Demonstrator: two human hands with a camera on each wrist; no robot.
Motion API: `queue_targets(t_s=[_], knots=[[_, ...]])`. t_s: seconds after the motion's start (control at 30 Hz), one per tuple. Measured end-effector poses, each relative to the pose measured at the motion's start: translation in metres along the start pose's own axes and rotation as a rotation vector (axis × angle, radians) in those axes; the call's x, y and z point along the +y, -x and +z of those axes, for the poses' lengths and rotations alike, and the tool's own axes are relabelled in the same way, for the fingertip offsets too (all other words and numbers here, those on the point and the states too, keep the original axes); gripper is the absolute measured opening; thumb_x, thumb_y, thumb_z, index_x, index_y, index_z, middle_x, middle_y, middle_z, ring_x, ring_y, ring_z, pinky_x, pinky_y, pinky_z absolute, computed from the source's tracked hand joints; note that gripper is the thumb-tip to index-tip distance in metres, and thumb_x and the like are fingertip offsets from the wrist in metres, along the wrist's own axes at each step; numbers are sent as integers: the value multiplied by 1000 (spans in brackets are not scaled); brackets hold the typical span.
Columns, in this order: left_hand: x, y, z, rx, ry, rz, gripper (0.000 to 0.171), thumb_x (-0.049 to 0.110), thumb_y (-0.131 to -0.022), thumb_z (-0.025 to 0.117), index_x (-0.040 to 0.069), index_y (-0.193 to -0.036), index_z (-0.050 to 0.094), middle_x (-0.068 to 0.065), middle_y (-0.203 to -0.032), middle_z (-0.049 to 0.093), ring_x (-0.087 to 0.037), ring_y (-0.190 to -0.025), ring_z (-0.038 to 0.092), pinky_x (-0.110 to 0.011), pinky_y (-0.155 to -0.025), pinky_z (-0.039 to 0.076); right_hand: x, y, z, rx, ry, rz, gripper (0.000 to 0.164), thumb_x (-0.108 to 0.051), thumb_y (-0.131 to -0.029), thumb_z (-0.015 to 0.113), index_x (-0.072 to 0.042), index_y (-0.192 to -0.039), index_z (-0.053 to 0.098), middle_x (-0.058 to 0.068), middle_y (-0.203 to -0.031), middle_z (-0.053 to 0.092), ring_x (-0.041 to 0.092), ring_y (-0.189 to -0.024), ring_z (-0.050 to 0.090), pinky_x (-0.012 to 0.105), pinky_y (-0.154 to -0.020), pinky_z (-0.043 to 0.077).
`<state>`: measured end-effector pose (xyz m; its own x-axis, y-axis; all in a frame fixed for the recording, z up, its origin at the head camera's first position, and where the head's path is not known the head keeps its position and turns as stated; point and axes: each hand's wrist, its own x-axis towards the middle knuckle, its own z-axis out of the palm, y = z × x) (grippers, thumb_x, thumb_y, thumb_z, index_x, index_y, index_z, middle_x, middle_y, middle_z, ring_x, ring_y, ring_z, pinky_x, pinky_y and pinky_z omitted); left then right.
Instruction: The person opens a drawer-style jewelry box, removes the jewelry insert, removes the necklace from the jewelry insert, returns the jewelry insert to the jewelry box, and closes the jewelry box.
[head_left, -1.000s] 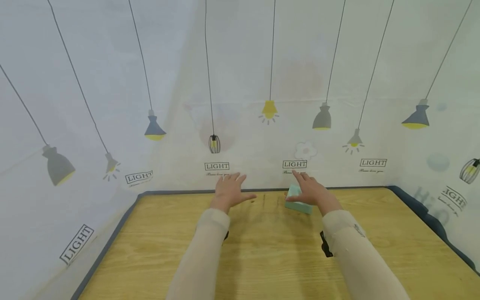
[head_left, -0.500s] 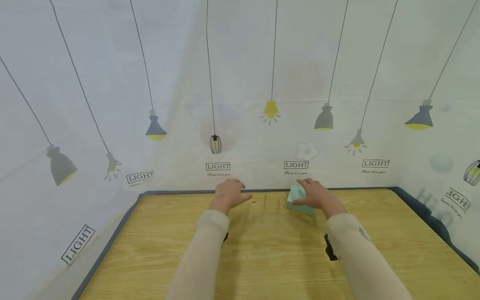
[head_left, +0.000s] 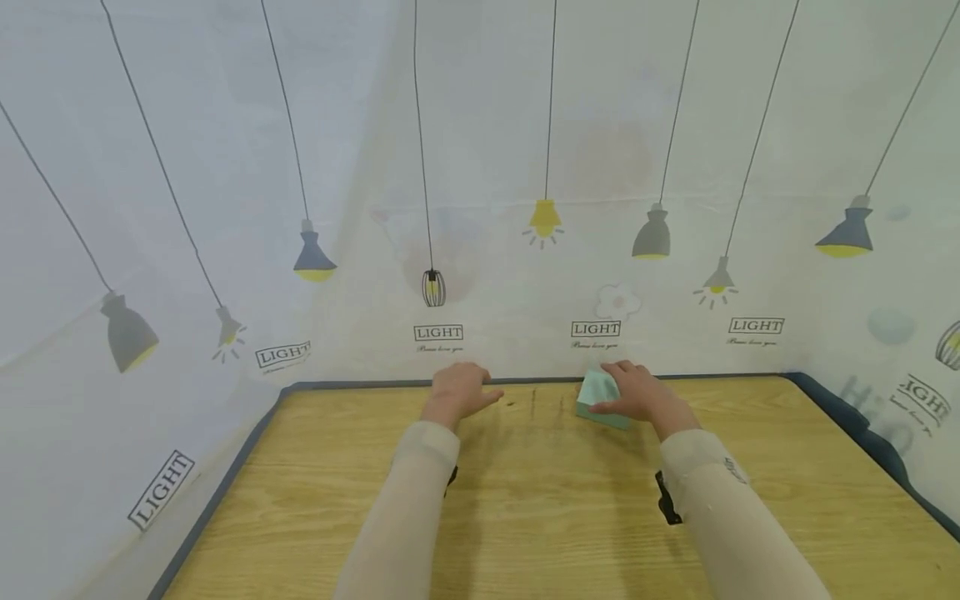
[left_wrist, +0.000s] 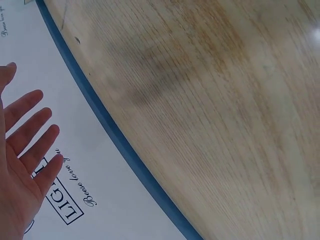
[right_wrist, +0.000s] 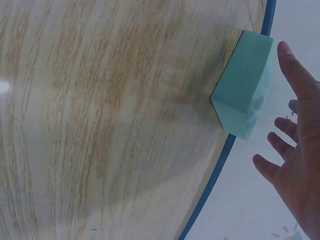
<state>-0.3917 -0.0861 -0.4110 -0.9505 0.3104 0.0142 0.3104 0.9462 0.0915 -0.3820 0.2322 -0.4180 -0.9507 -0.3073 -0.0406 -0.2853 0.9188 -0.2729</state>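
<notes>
A mint-green, box-shaped pack (head_left: 595, 390) with a wrinkled, paler top stands near the back edge of the wooden table. My right hand (head_left: 637, 393) is over its right side, partly covering it in the head view. In the right wrist view the thumb points toward the top of the pack (right_wrist: 242, 82), and the other fingers are spread and slightly bent beside it. My left hand (head_left: 456, 393) hovers over the back edge, well left of the pack. Its fingers (left_wrist: 35, 135) are extended and apart in the left wrist view, holding nothing.
The wood-grain table (head_left: 525, 517) ends at a dark blue strip (head_left: 382, 384) along the back. Behind it rises a pale wall covering (head_left: 495, 150) printed with hanging lamps and LIGHT labels. Dark fabric (head_left: 847, 417) lies along the right edge.
Both hands have lowered slightly and their fingers have bent a little more. The right hand has shifted slightly right in view; the green pack stays put.
</notes>
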Motion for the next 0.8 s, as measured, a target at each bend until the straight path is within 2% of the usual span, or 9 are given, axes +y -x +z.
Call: queue_targets(t_s=[0.17, 0.57, 0.8], knots=[[-1, 0, 2, -16, -1, 0, 49, 57, -95, 58, 22, -128, 67, 0, -133, 66, -22, -119, 64, -40, -86, 59, 2, 2, 1, -20, 8, 12, 93, -52, -86, 72, 1, -152, 34, 32, -153, 33, 55, -138, 32, 68, -109, 35], [-4, 1, 7, 12, -14, 0, 45, 54, -93, 62, 23, -124, 69, 0, -131, 67, -22, -118, 64, -40, -90, 58, 8, 1, 5, 9, 67, 2, 93, -53, -85, 74, 3, -149, 37, 33, -150, 37, 57, -136, 33, 68, -109, 35], [-6, 4, 8, 16, -20, -2, 43, 54, -93, 63, 23, -123, 70, 1, -130, 68, -21, -117, 65, -40, -89, 58, 10, 2, 7, 8, 60, 0, 93, -52, -84, 75, 4, -149, 37, 34, -150, 37, 57, -136, 33, 68, -109, 35]])
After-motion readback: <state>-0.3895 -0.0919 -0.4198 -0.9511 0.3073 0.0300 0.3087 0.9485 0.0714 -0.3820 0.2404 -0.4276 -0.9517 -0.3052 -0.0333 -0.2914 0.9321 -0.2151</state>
